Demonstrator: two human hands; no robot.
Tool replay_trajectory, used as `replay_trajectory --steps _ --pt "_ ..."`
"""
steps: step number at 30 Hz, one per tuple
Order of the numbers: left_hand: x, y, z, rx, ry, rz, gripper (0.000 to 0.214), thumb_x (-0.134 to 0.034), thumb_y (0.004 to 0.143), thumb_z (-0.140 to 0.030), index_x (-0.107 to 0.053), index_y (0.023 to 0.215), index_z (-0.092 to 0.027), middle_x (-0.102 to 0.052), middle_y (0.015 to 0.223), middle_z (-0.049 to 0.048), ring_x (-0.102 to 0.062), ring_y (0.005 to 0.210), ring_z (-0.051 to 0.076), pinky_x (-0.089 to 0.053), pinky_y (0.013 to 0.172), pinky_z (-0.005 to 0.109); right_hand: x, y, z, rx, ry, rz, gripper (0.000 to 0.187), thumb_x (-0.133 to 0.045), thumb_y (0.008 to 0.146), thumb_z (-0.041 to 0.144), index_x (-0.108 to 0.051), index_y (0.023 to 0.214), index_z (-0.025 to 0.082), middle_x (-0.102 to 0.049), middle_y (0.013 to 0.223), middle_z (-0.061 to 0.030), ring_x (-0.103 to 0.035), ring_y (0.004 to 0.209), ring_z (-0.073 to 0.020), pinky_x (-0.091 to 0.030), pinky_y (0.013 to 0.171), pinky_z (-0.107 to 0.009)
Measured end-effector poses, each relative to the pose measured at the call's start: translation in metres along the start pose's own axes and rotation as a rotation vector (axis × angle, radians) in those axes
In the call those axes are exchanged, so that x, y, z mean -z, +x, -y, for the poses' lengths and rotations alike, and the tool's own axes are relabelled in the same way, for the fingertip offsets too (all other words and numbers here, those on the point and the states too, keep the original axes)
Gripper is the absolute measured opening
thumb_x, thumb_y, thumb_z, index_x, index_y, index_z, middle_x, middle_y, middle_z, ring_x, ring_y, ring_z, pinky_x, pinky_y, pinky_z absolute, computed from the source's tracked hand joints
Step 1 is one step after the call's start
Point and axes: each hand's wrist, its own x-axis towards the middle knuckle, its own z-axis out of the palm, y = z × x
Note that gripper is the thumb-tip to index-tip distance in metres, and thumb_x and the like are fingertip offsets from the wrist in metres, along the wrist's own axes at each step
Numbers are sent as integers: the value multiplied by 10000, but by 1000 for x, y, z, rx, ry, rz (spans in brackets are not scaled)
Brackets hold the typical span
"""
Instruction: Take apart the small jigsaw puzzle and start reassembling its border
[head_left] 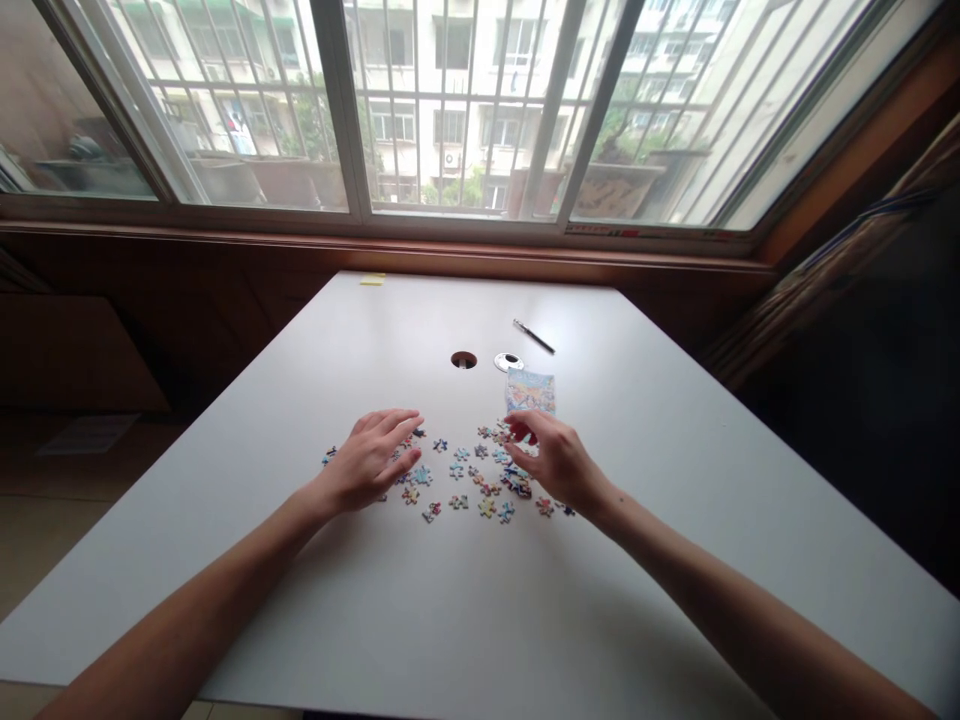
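Several small jigsaw pieces point(487, 508) in blue, yellow and red lie scattered across the middle of a white table point(480, 600). Over the left part of the spread is my left hand point(367, 465), its fingers stretched out and thumb apart; it covers some pieces. My right hand point(561, 462) hovers at the right side of the pieces with bent fingers, the thumb and forefinger apart. No piece shows between them. Beside its thumb, a few pieces are heaped in a small pile point(516, 482). A small colourful picture card point(531, 388) lies just beyond the right fingers.
Farther back are a black pen point(534, 336), a round cable hole point(464, 360) and its pale round cover point(505, 361). A yellow sticker point(373, 280) is near the table's far edge. Behind stands a barred window point(450, 110), with a dark curtain point(885, 300) at right.
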Motion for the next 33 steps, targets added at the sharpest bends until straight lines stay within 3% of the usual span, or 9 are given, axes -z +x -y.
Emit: replay_trajectory --steps 6,9,17,21,24,27,31,33 --pt "-2 -1 5 24 0 -34 472 -365 1025 -460 -491 1411 -219 -524 1441 76 -441 1333 263 -306 1121 460 -36 38 11 28 56 147 217 -618 854 149 -594 1069 152 -674 938 -74 -633 803 -166 -506 734 -294" --pt "-2 -1 6 18 -14 -37 433 -383 1020 -454 -547 1356 -236 -558 1402 66 -471 1301 262 -322 1107 452 -44 49 8 25 69 184 194 -595 864 140 -594 1057 153 -681 941 -68 -637 783 -152 -507 724 -279" --pt "8 1 5 80 -23 -116 359 -368 1033 -402 -646 1197 -245 -633 1279 41 -529 1215 231 -346 1071 424 -44 71 -4 -72 34 181 112 -546 896 146 -642 955 150 -694 785 -44 -635 702 -154 -479 684 -278" --pt "14 1 12 147 -25 -178 357 -362 1030 -381 -674 1107 -225 -665 1197 49 -558 1153 233 -380 1020 417 -48 79 -5 -57 2 201 176 -497 912 120 -672 900 141 -687 849 -77 -619 758 -166 -466 724 -298" --pt "14 2 18 172 -32 -201 364 -354 1030 -366 -687 1047 -220 -682 1137 47 -574 1102 231 -390 996 411 -41 77 -7 -8 13 287 130 -577 907 196 -701 897 159 -675 876 -65 -614 771 -157 -473 730 -282" --pt "13 3 20 179 -36 -212 370 -353 1032 -361 -693 1013 -219 -687 1113 46 -575 1083 230 -389 983 408 -31 71 -8 31 19 388 86 -730 807 253 -731 864 188 -666 888 -47 -622 789 -154 -485 738 -265" --pt "14 3 19 173 -40 -224 366 -358 1031 -358 -694 998 -218 -690 1100 44 -580 1068 228 -387 977 406 -29 70 -10 12 -20 401 19 -720 788 192 -731 797 178 -662 857 -41 -620 750 -141 -480 702 -253" --pt "14 3 19 179 -36 -238 364 -360 1029 -357 -693 987 -215 -694 1087 45 -585 1055 227 -390 969 404 -31 73 -10 4 -51 375 74 -664 816 147 -731 799 173 -661 825 -36 -611 720 -135 -466 688 -256"
